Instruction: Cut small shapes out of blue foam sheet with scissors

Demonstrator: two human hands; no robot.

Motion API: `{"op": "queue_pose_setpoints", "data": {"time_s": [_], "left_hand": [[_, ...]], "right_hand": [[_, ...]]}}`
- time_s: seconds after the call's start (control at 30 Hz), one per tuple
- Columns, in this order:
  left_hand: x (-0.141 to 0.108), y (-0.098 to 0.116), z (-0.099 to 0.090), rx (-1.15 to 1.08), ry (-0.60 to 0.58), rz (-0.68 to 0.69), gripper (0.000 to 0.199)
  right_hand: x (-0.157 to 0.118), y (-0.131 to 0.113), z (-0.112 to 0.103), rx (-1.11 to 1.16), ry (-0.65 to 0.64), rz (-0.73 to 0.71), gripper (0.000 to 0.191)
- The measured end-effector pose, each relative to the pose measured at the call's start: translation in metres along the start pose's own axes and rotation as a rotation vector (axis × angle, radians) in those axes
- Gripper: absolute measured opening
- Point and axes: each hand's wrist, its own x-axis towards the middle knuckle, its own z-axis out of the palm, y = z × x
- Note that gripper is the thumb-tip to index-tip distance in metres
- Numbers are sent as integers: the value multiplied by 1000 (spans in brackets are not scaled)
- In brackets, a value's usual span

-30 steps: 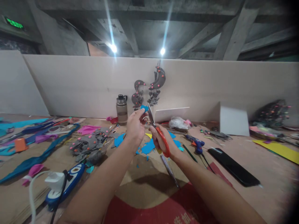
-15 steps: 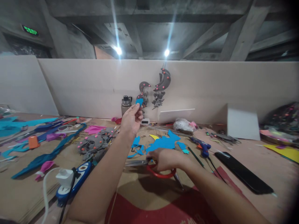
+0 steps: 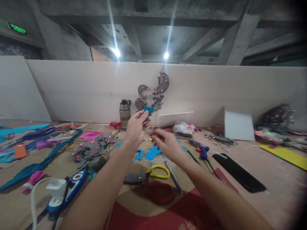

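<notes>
My left hand (image 3: 136, 127) is raised over the table, pinching a small blue cut-out piece (image 3: 149, 110) between thumb and fingers. My right hand (image 3: 166, 143) hovers a little lower and to the right of it, fingers loosely bent and apart, with nothing visible in them. Below my right hand are blue sheet scraps (image 3: 153, 153), partly covered by it. A pair of scissors (image 3: 159, 193) with one yellow and one red handle loop rests on the cardboard, partly behind my left forearm. Beside the scissors lies a pen (image 3: 174, 177).
A glue gun (image 3: 203, 151) and a black phone (image 3: 240, 172) lie to the right. On the left are a blue power strip (image 3: 68, 191), grey felt pieces (image 3: 90, 148) and an orange cup (image 3: 21, 151). A bottle (image 3: 125, 115) and grey moon hangings (image 3: 163, 83) are by the back panel.
My right hand has let go of the scissors, which now lie on the cardboard, and has moved up toward my left hand. My left hand still holds the blue piece, slightly lower.
</notes>
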Motion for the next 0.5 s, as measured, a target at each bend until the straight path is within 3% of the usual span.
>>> {"op": "queue_pose_setpoints", "data": {"time_s": [0.07,0.17,0.33,0.5], "left_hand": [[-3,-7,4,-5,-21,-28,23],[-9,-17,10,1,-82,-71,24],[-19,-33,16,47,-95,-112,26],[-24,-41,16,120,-121,-84,25]], "right_hand": [[6,3,-6,215,193,0,25],[11,6,-14,396,334,-16,31],[15,8,-22,560,351,5,33],[18,13,-25,568,371,16,26]]}}
